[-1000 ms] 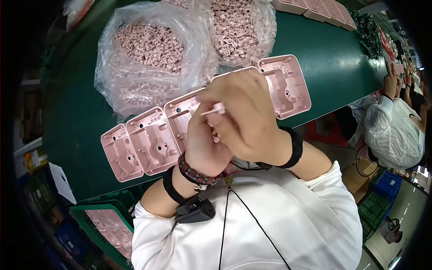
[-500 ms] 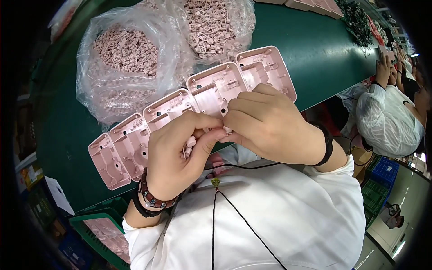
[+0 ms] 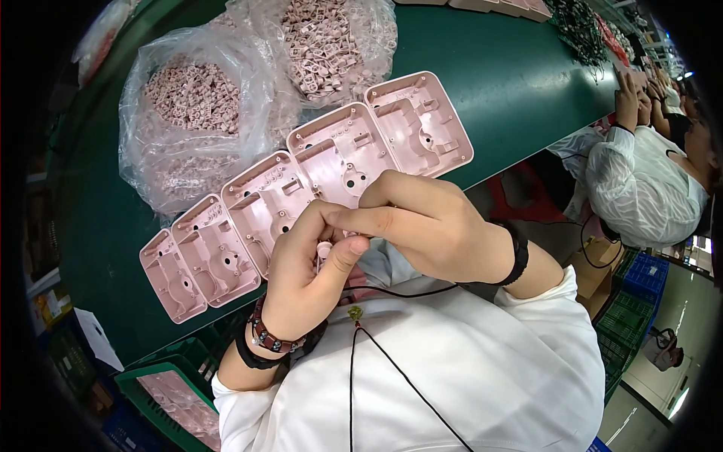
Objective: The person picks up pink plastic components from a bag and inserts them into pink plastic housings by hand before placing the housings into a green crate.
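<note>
My two hands meet in front of a row of several pink plastic housings (image 3: pixel 343 154), which are open trays with posts and holes inside. My left hand (image 3: pixel 301 264) is closed around a few small pink plastic parts (image 3: pixel 324 250), which show between its thumb and fingers. Touching its fingertips, my right hand (image 3: pixel 429 226) is closed in a pinch with the fingers bent inward. A bit of pink shows between the hands, but what the right fingers hold is mostly hidden.
Clear plastic bags (image 3: pixel 162 154) full of small pink parts lie behind the housings on the green table (image 3: pixel 489 68). A green crate (image 3: pixel 143 377) with pink pieces stands lower left. At the right, another person (image 3: pixel 640 173) works at the table.
My right hand has moved left and turned, uncovering more of the rightmost housings. The small parts sit deeper in my left hand. The whole view has shifted slightly.
</note>
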`<control>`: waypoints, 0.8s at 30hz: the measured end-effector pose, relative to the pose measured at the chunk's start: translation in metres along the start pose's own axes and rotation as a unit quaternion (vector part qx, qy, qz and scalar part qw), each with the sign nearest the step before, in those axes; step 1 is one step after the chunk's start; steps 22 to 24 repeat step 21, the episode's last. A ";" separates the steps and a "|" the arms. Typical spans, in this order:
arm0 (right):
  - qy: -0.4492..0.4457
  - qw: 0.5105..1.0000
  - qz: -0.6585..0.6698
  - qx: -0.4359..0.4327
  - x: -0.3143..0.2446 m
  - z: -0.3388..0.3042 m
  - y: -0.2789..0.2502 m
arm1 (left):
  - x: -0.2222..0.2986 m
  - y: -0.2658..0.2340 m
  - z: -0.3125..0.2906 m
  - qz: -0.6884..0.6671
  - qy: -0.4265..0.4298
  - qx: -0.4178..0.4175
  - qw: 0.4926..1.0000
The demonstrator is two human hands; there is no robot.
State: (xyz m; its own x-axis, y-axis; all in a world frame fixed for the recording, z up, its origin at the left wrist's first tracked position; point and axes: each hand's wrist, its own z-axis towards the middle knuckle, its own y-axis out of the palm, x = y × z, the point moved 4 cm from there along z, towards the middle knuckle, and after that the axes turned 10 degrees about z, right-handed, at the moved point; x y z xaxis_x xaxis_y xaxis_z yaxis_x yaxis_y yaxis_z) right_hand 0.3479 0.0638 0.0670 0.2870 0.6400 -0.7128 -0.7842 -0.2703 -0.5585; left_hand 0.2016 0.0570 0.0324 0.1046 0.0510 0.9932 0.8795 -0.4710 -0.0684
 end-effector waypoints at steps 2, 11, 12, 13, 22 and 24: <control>0.013 0.998 0.055 -0.002 -0.002 0.000 -0.003 | 0.000 0.004 0.002 0.013 -0.003 -0.013 1.000; -0.101 0.990 0.096 -0.038 0.014 0.004 -0.046 | 0.006 0.023 0.029 -0.179 -0.064 -0.156 0.969; -0.099 0.989 0.098 -0.041 0.019 0.007 -0.051 | 0.006 0.024 0.033 -0.165 -0.061 -0.192 0.965; -0.128 0.985 0.090 -0.074 0.021 0.012 -0.055 | 0.008 0.024 0.037 -0.151 -0.059 -0.228 0.960; -0.183 0.948 -0.111 -0.237 0.092 0.058 -0.103 | -0.008 -0.042 0.039 -0.251 -0.082 -0.028 0.964; -0.183 0.948 -0.111 -0.237 0.092 0.058 -0.103 | -0.008 -0.042 0.039 -0.251 -0.082 -0.028 0.964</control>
